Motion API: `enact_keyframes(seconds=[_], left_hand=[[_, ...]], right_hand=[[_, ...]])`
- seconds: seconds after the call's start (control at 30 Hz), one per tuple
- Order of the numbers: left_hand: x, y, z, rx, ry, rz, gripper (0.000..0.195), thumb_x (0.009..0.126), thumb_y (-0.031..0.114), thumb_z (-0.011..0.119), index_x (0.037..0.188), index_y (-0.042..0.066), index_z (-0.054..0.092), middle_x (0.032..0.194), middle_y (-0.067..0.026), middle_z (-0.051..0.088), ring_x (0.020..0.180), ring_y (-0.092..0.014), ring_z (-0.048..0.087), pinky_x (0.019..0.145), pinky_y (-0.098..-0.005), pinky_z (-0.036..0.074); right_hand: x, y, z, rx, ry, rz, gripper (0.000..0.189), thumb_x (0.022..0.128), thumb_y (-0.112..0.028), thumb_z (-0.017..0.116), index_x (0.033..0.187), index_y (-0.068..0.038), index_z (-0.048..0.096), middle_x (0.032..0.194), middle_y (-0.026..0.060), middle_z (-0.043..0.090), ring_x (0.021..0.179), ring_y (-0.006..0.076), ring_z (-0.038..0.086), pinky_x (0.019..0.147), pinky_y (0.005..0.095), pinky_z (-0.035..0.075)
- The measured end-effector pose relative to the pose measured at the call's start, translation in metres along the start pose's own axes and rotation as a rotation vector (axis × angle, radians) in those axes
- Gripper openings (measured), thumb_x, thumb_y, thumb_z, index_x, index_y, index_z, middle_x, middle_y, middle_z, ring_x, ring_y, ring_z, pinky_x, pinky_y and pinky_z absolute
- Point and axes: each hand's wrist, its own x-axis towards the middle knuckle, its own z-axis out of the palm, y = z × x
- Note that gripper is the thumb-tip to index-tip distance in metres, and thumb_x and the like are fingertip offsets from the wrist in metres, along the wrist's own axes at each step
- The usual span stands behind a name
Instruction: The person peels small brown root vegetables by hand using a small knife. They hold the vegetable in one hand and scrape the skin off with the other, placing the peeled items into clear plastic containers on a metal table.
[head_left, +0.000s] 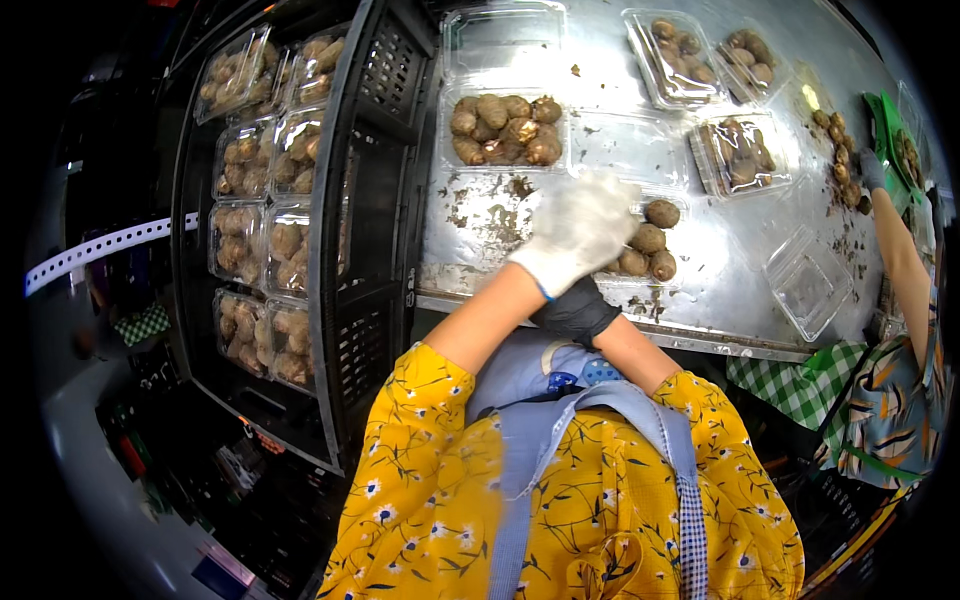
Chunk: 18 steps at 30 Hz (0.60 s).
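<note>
My left hand (585, 225), in a white glove, is blurred over the left side of an open clear plastic clamshell. Inside that clamshell (679, 276) lie several small brown taro corms (648, 238), some covered by the glove. Black-gloved, my right hand (574, 313) sits at the table's front edge, partly beneath my left wrist. The fingers of both hands are hidden or smeared, so I cannot tell whether either grips anything. Further back on the left, an open clamshell (445, 161) is filled with corms (504, 129), its lid (504, 37) folded back.
A black plastic crate (324, 225) on my left holds several packed clamshells (289, 244). Closed packs (742, 154) stand at the back right of the metal table (720, 300). At far right, a co-worker's gloved hand (871, 169) is near loose corms (841, 161). Soil crumbs dot the tabletop.
</note>
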Motion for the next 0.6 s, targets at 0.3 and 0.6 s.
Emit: enact_keyframes(seconds=[0.3,0.6], left_hand=[[0.013,0.03,0.054,-0.222,-0.315,-0.225,0.029,0.072,0.016,0.06,0.097,0.0,0.055,0.095,-0.0221,0.06,0.088,-0.037,0.061,0.075,-0.042,0.049],[0.005,0.034,0.018,-0.175,-0.196,-0.249,0.031,0.073,0.017,0.06,0.099,0.002,0.062,0.091,-0.0184,0.063,0.086,-0.029,0.063,0.072,-0.0368,0.05]], right_hand=[[0.005,-0.003,-0.008,-0.027,-0.129,0.037,0.036,0.082,-0.027,0.054,0.113,-0.008,0.055,0.106,0.0158,0.059,0.092,0.0309,0.059,0.08,0.041,0.047],[0.014,0.001,-0.011,-0.019,-0.238,0.055,0.039,0.082,-0.025,0.054,0.116,-0.007,0.053,0.11,0.0168,0.057,0.096,0.0306,0.057,0.083,0.0409,0.046]])
